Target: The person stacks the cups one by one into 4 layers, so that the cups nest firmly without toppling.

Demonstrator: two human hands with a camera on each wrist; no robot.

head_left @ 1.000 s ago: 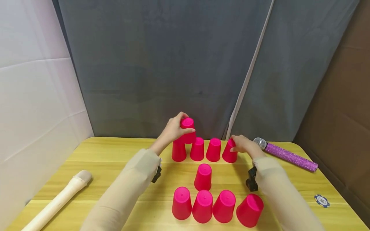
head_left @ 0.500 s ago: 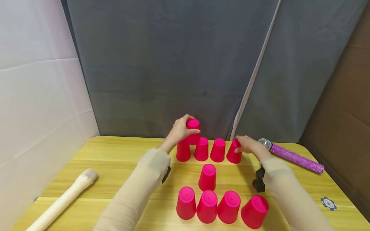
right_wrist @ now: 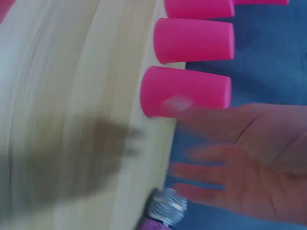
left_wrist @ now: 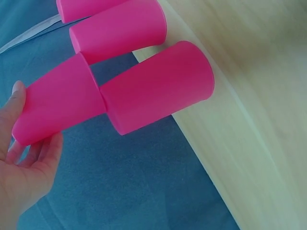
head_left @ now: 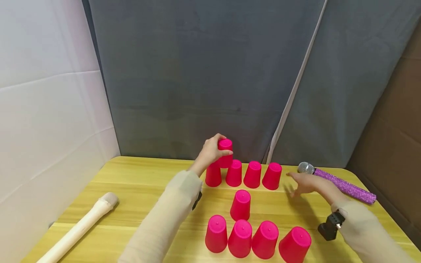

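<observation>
Grey curtains hang behind a yellow wooden counter [head_left: 138,190] that carries pink cups in two rows of four, with one cup [head_left: 241,205] standing alone between the rows. From the head view, the left hand [head_left: 212,152] has its grip curled round a raised cup [head_left: 225,153], held above the far row's left end. Only the left wrist view shows that this cup's rim sits against the base of the end cup [left_wrist: 158,88] beneath it. The right hand [head_left: 304,183] hovers with fingers spread, holding nothing, just right of the far row's last cup [head_left: 272,176]; the right wrist view blurs it. A glittery purple microphone [head_left: 338,182] lies beyond it, a cream recorder [head_left: 79,228] far left. No writing is legible anywhere.
</observation>
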